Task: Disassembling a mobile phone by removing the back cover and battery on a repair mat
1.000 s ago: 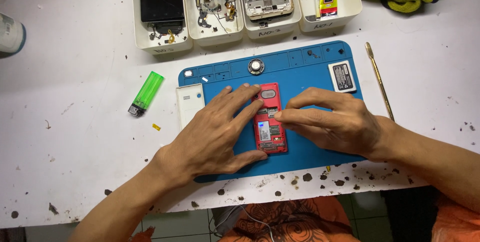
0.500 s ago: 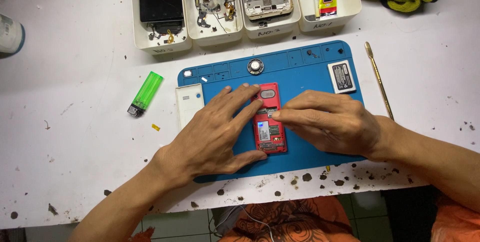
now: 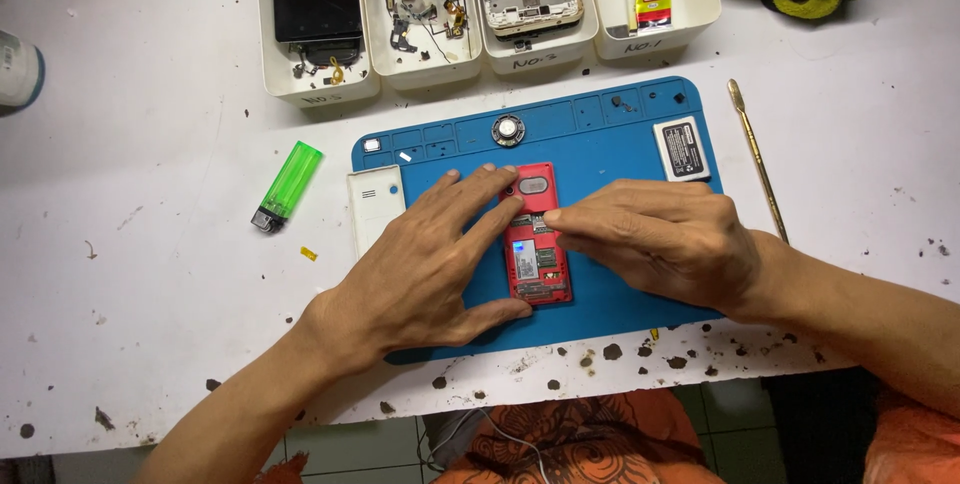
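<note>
Your left hand (image 3: 420, 274) lies flat, fingers spread, pinning the red phone (image 3: 535, 244) on the mat (image 3: 610, 134); right hand (image 3: 660, 239) fingers pressed together, tips touching it from three o'clock.

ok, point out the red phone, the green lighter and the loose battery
red phone (image 3: 537, 266), head view, open back, mid-body.
green lighter (image 3: 290, 183), head view, middle of its green body.
battery (image 3: 682, 149), head view, centre of its label face.

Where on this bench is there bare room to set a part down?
Free: the white table left of the green lighter, and right of the metal pry tool. Crowded: the blue mat, where both hands, left and right, rest on the red phone, and the trays behind.
</note>
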